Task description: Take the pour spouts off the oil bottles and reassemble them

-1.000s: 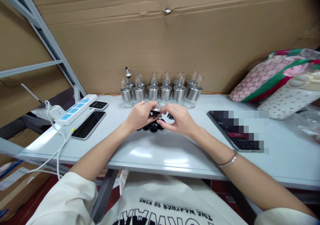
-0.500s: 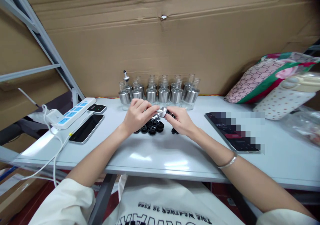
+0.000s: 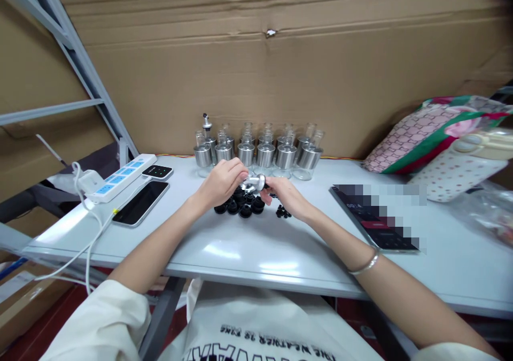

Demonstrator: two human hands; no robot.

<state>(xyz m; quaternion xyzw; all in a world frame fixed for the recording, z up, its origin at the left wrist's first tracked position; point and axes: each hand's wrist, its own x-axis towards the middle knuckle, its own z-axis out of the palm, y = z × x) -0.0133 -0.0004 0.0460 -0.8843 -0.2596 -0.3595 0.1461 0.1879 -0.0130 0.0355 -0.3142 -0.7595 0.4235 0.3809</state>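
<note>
A silver pourer spout [image 3: 259, 182] with a black stopper end is held between my two hands, above the white table [image 3: 240, 243]. My right hand [image 3: 284, 192] is closed round its black end. My left hand [image 3: 225, 182] is curled at the spout's other end, fingertips touching the metal; the exact grip is partly hidden. Under the hands lies a pile of black ribbed stoppers [image 3: 245, 210], with silver parts behind them partly covered. Several small black pieces [image 3: 284, 212] lie beneath my right wrist.
Glass bottles with steel sleeves [image 3: 265, 155] stand in rows at the back; one carries a pourer [image 3: 207, 121]. On the left are a power strip [image 3: 122, 178], a phone [image 3: 141, 203] and cables. A large phone [image 3: 372, 219], a dotted flask [image 3: 457, 163] and a patterned bag [image 3: 417, 136] are at right.
The pourer has turned, so its angled metal spout now shows. My left fingers have curled in more, and my right hand has shifted slightly, uncovering the small black pieces. The view shifted a little.
</note>
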